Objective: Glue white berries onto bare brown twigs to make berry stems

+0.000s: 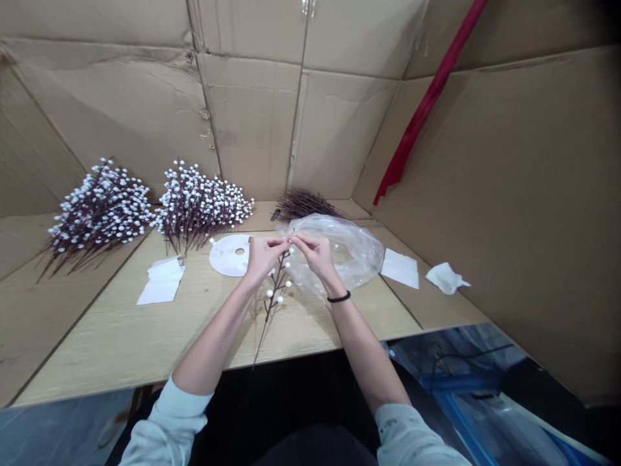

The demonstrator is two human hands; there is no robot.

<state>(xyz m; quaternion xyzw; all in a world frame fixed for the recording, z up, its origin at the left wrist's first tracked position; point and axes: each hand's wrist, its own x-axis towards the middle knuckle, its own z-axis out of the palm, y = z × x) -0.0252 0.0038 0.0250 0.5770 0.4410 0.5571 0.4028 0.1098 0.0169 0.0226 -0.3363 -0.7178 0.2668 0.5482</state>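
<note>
My left hand and my right hand meet at the top of an artificial berry stem, pinching it between their fingertips. The thin brown stem has white round berries and hangs down towards me over the wooden tabletop. Just left of my left hand lies a white disc with a central hole. Under and beyond my right hand lies a crumpled clear plastic bag. A black band circles my right wrist.
Two heaps of white-berried stems lie at the back left. A bundle of bare brown twigs sits behind the bag. White paper sheets and a crumpled tissue lie about. Cardboard walls surround the table.
</note>
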